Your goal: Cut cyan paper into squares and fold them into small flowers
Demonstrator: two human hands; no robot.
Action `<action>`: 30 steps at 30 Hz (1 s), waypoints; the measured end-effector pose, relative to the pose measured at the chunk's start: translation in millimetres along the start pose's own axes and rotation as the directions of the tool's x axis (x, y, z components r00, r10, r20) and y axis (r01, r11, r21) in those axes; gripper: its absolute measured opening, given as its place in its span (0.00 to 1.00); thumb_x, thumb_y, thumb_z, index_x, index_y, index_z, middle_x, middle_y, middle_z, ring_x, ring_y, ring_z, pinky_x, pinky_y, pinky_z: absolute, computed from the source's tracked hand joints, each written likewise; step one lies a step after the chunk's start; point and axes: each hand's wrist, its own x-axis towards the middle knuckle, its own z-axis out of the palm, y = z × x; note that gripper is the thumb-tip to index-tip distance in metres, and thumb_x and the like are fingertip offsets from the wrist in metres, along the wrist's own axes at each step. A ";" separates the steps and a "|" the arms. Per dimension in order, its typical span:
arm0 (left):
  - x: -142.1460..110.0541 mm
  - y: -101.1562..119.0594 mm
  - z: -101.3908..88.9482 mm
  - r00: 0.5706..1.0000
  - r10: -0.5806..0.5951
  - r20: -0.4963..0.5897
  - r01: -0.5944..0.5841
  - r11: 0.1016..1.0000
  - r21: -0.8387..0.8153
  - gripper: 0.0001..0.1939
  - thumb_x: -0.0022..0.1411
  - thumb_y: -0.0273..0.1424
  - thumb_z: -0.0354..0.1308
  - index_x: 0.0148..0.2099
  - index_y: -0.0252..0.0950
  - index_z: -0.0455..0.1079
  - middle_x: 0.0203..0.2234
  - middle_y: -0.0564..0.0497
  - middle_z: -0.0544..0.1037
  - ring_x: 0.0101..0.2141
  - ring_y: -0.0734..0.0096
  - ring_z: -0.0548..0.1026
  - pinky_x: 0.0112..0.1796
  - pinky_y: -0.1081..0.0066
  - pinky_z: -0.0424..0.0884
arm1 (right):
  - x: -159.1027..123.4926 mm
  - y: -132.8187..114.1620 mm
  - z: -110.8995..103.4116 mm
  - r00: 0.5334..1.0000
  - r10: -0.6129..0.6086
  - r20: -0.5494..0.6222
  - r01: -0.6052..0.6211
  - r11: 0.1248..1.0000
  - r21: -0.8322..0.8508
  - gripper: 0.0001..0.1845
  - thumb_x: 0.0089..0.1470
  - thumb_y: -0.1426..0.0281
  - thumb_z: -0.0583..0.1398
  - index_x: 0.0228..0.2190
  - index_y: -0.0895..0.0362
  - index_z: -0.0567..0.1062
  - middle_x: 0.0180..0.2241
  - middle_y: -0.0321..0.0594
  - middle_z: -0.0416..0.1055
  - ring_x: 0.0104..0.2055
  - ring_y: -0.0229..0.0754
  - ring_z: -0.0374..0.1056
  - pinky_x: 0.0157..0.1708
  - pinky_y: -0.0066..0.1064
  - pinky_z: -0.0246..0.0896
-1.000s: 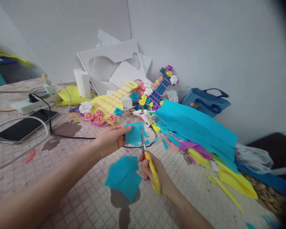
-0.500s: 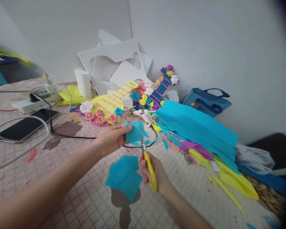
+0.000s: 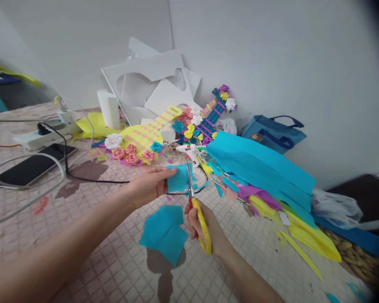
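Observation:
My left hand (image 3: 151,183) pinches a small blue paper piece (image 3: 177,178) by its left edge, thumb on top. In my right hand (image 3: 205,223) are yellow-handled scissors (image 3: 204,231), their blades pointing away from me along the right side of that piece. The blades look nearly closed; whether paper lies between them is hard to tell. Below, on the tiled-pattern tabletop, lies a loose stack of cut blue paper pieces (image 3: 164,233). Just beyond the scissor tips rests a white glue gun (image 3: 189,152), and small blue scraps lie around it.
A yellow guitar cutout with paper flowers (image 3: 143,136) and a dark blue one (image 3: 210,120) stand at the back. Large blue paper (image 3: 262,168) spreads to the right. A phone (image 3: 31,166), a power strip (image 3: 44,136) and cables are on the left. A blue bag (image 3: 271,136) sits behind.
The scissor blades look more closed, and the handles have shifted slightly right. My left hand still pinches the blue piece, almost in place. The view has shifted a little.

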 end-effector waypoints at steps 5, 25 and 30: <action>-1.2 2.2 3.1 0.998 -0.027 -0.052 0.028 1.000 0.007 0.16 0.64 0.21 0.50 0.25 0.29 0.73 0.21 0.47 0.78 0.23 0.74 0.75 0.30 0.75 0.73 | 0.8 1.2 -0.8 1.000 0.012 -0.011 -0.012 1.000 -0.012 0.33 0.46 0.36 0.47 0.28 0.54 0.59 0.15 0.25 0.50 0.14 0.30 0.49 0.12 0.23 0.50; 6.8 -7.5 -17.8 0.996 -0.042 0.077 -0.010 0.814 0.580 0.16 0.57 0.35 0.59 0.21 0.33 0.65 0.14 0.55 0.67 0.18 0.77 0.65 0.23 0.76 0.63 | 13.3 6.7 -8.5 0.963 0.271 -0.011 -0.247 0.894 0.374 0.36 0.37 0.33 0.52 0.24 0.54 0.61 0.13 0.25 0.52 0.11 0.30 0.48 0.10 0.23 0.46; -1.7 -13.4 -22.4 0.913 -0.338 0.228 -0.111 0.332 0.937 0.19 0.54 0.38 0.56 0.17 0.35 0.58 0.12 0.57 0.61 0.16 0.76 0.64 0.18 0.77 0.58 | 22.4 8.2 -29.7 0.930 0.330 0.165 -0.350 0.648 0.677 0.36 0.41 0.34 0.50 0.24 0.57 0.65 0.15 0.28 0.54 0.14 0.31 0.50 0.13 0.25 0.51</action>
